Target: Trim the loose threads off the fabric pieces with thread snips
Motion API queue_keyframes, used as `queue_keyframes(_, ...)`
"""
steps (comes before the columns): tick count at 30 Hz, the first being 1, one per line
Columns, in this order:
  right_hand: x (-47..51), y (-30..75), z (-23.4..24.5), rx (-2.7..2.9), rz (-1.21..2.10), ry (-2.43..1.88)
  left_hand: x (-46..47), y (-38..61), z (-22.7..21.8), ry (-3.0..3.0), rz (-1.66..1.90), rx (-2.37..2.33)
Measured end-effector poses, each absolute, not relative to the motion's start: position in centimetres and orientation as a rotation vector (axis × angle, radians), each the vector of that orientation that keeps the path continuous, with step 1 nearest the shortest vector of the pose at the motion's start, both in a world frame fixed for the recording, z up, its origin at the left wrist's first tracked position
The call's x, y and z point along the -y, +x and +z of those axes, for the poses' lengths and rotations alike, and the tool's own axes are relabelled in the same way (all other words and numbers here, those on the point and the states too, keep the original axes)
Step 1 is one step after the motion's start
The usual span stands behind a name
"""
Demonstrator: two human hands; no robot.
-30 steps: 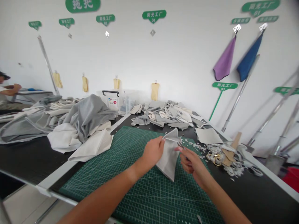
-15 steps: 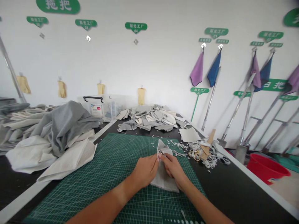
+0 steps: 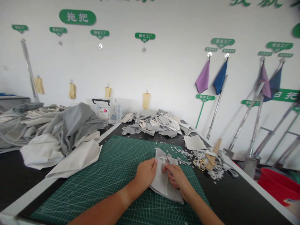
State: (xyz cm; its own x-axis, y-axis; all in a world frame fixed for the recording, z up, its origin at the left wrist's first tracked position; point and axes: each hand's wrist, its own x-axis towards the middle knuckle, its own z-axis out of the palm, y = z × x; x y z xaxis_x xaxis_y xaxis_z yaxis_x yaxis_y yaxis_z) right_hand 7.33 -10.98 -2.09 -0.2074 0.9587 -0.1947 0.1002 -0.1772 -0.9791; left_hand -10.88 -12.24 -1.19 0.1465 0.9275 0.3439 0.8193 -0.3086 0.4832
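Pinching a folded piece of grey-and-cream cloth (image 3: 164,190) near its upper left edge with the left hand (image 3: 146,173), fingers pressed together against the fabric. Curling the right hand (image 3: 177,179) around small snips (image 3: 167,161), blades pointing toward 12 o'clock at the upper fold; handles hidden inside the hand, blade opening too small to tell. Cloth position: flat under both hands on the green cutting mat (image 3: 77,193), toward the mat's 4 o'clock side.

Step in hand, by judgement: close trimming along the folded edge. Next move calls for a steady left-hand pinch while the blades close in short bites, clear of the fingertips.

Surroundings, 12 o'clock taken as straight ahead of the hands:
- 3 o'clock: offcut scraps (image 3: 209,164) and gold-handled shears (image 3: 199,165) on the black tabletop (image 3: 241,193).
- 2 o'clock: a cream cloth panel (image 3: 194,142), with purple and blue hanging cloths (image 3: 211,78) on the wall beyond.
- 12 o'clock: a heap of cut cloth strips (image 3: 152,122).
- 11 o'clock: a clear plastic storage box (image 3: 103,109).
- 10 o'clock: a heap of grey and cream fabric (image 3: 72,131).
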Motion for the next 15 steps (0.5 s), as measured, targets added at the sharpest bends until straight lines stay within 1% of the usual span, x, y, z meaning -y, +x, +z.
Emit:
queue_keyframes(4, 11.0, 7.4, -2.1, 1.26, 1.431, -1.266, 12.0, -11.0, -1.2, 2.201, 0.91, -1.687)
queue_keyframes(9, 10.6, 7.0, -2.1, 1.297, 1.404, -1.35, 12.5, -10.7, -1.1, 2.35, 0.996, -1.388)
queue_keyframes(15, 10.9, 6.6, -2.2, 1.461, 1.151, -1.369, 13.1, -10.9, -0.9, 2.498, 0.968, -1.303)
